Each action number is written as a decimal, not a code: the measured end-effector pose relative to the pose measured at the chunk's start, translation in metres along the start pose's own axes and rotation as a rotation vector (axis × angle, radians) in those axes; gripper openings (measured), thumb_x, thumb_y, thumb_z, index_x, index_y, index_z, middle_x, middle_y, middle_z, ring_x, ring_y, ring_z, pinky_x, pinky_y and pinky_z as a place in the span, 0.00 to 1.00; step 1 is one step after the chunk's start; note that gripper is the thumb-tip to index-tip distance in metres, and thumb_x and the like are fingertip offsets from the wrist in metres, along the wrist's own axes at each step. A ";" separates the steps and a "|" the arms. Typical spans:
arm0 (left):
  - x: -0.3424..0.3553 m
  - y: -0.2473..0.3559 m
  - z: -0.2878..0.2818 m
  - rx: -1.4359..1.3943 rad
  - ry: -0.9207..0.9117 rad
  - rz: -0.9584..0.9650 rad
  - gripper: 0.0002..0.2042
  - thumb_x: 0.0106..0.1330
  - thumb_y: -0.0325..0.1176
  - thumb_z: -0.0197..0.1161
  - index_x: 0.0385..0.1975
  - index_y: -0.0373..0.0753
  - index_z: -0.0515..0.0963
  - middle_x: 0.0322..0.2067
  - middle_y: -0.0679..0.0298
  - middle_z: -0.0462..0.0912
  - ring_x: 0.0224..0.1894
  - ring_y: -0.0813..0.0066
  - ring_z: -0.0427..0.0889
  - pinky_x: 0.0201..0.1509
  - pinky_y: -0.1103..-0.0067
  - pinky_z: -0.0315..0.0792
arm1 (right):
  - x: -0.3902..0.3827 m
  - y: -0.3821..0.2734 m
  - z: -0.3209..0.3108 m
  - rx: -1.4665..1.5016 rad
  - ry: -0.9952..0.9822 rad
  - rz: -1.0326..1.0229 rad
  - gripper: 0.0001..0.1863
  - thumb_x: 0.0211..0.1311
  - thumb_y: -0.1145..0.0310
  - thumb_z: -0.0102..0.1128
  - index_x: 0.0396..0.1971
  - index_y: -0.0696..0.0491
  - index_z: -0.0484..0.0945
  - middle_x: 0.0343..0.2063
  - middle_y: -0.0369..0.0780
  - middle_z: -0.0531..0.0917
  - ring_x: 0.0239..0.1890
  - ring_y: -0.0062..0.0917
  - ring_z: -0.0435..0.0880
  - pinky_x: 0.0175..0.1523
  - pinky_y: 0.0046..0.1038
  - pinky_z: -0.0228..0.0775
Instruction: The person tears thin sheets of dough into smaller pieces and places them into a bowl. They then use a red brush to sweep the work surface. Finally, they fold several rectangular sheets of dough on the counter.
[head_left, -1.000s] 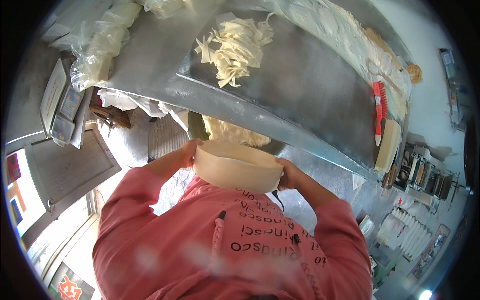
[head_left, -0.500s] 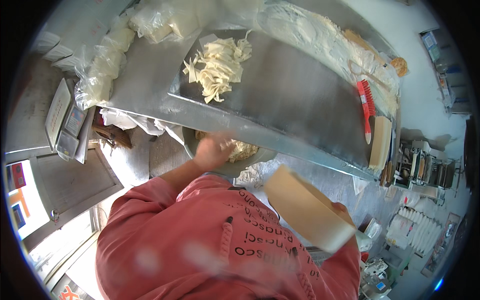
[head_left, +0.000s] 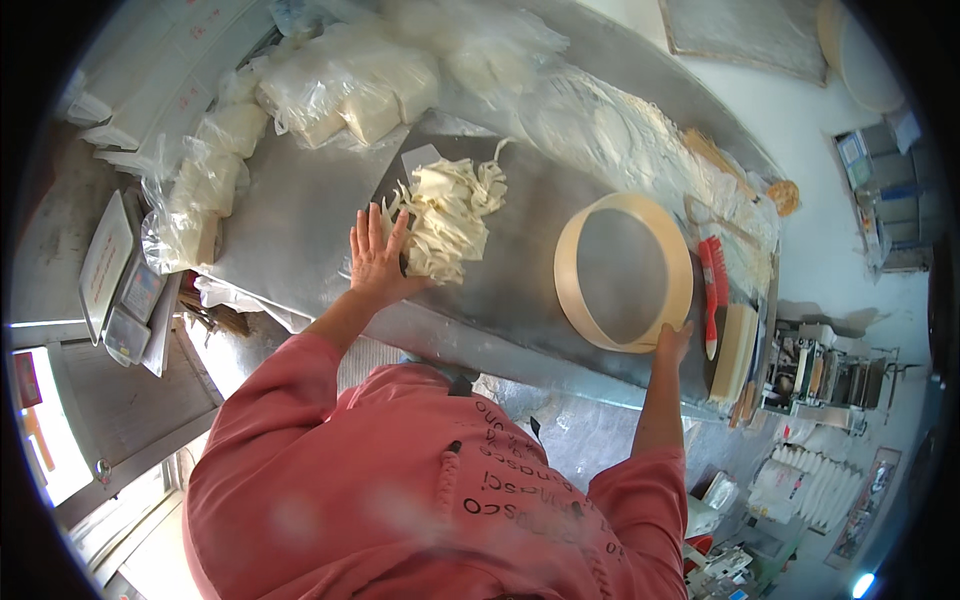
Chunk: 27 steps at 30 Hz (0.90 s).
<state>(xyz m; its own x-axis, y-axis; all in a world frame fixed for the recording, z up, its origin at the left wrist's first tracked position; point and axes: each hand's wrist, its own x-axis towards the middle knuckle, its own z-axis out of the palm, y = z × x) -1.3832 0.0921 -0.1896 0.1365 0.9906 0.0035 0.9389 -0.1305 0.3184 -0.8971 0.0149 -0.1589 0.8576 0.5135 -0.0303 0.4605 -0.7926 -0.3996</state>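
My left hand (head_left: 376,258) lies with its fingers spread at the left edge of a loose heap of wide, pale dough strips (head_left: 448,215) on the dark metal worktop (head_left: 525,255). Further right, a round sieve (head_left: 568,275) with a deep, pale wooden rim is over the worktop. At the near right of that rim, my right hand (head_left: 674,340) grips it, with its thumb showing and some fingers hidden behind the wood. Whether the sieve touches the worktop I cannot tell.
A red-handled brush (head_left: 713,290) and a pale block-shaped brush (head_left: 735,350) lie at the right end. Flour (head_left: 610,125) covers the back strip. Plastic-bagged pale blocks (head_left: 360,95) line the back left. A digital scale (head_left: 142,285) stands at the left.
My left hand has risen from the bowl below the worktop to the dough strips. My right hand has carried the sieve from beside my body up and over the worktop.
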 end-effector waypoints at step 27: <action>0.059 0.154 -0.007 -0.758 0.573 0.027 0.25 0.61 0.42 0.53 0.54 0.32 0.66 0.52 0.44 0.61 0.54 0.49 0.61 0.60 0.63 0.54 | -0.132 -0.241 0.113 1.166 -1.124 -0.388 0.18 0.62 0.62 0.44 0.46 0.56 0.71 0.40 0.39 0.76 0.42 0.23 0.74 0.47 0.25 0.67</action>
<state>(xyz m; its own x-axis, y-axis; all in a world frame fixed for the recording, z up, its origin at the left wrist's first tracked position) -1.2329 0.1309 -0.1339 -0.2098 0.8830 0.4200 0.4553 -0.2919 0.8411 -1.1472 0.1750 -0.1624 -0.0791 0.9830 -0.1658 -0.2575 -0.1808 -0.9492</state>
